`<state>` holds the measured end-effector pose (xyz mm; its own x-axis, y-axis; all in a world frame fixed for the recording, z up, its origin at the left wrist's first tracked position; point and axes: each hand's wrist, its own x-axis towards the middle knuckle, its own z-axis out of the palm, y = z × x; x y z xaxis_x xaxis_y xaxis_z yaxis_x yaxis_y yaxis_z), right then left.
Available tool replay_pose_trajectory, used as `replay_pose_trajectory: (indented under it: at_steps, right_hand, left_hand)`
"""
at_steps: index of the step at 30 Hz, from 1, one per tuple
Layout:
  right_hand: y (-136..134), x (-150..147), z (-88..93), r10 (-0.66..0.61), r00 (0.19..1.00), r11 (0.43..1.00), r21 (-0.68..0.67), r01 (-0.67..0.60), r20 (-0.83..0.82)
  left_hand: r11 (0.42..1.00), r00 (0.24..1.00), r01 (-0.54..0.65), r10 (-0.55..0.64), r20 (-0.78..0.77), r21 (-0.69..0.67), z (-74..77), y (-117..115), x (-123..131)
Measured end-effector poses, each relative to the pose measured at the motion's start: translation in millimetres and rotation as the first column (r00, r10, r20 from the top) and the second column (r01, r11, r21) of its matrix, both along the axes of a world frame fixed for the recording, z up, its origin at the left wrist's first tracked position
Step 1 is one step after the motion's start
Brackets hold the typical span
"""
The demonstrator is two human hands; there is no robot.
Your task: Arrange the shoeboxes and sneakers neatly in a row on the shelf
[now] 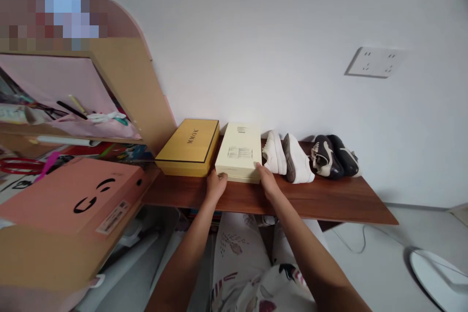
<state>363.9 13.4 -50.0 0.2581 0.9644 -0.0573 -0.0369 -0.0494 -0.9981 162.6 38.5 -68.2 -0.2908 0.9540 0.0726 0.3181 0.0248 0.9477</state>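
A cream shoebox [237,141] with printed labels on its lid lies on a brown wooden shelf board [340,200] against the wall. My left hand [217,184] holds its near left corner, the thumb on the front face. At the near right corner my right hand [267,179] grips the box, thumb up by the lid edge. The fingers behind both sides are partly hidden. Just left of it stands a yellow shoebox [190,144] with dark lettering. On its right are a pair of white sneakers [298,158] and a pair of black shoes [332,158].
To the left, a pink box [73,195] with a printed face rests on a cluttered desk [44,253]. A desk shelf [127,73] holds pens and small items. A wall socket [376,62] is at right. On the floor stands a round white base [435,273] with a cable.
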Motion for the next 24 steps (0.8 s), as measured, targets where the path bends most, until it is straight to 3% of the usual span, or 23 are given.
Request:
replay_pose_trajectory:
  at_steps: [6, 10, 16, 20, 24]
  right_hand:
    - [-9, -1, -0.7, -0.013, 1.0, 1.0, -0.017, 0.013, -0.006]
    - [-21, -4, -7.9, 0.009, 0.983, 0.999, -0.04, -0.016, -0.183]
    - [-31, -28, -17.8, 0.059, 0.897, 0.996, -0.036, -0.083, -0.438]
    - [-33, -35, -21.5, 0.097, 0.919, 0.995, 0.03, -0.092, -0.381]
    - [-30, -30, -13.6, -0.022, 0.995, 0.99, 0.139, 0.035, -0.095]
  left_hand:
    - [0.999, 0.986, -0.043, 0.045, 0.162, -0.02, 8.1, -16, 7]
    - [0.987, 0.94, -0.101, 0.054, 0.338, 0.122, 19.0, -34, 16]
    - [0.952, 0.906, -0.234, 0.14, 0.4, 0.197, 33.8, -49, 22]
    - [0.932, 0.929, -0.235, 0.132, 0.344, 0.277, 41.8, -50, 26]
    - [0.923, 0.947, -0.233, 0.143, 0.289, 0.307, 52.4, -52, 39]
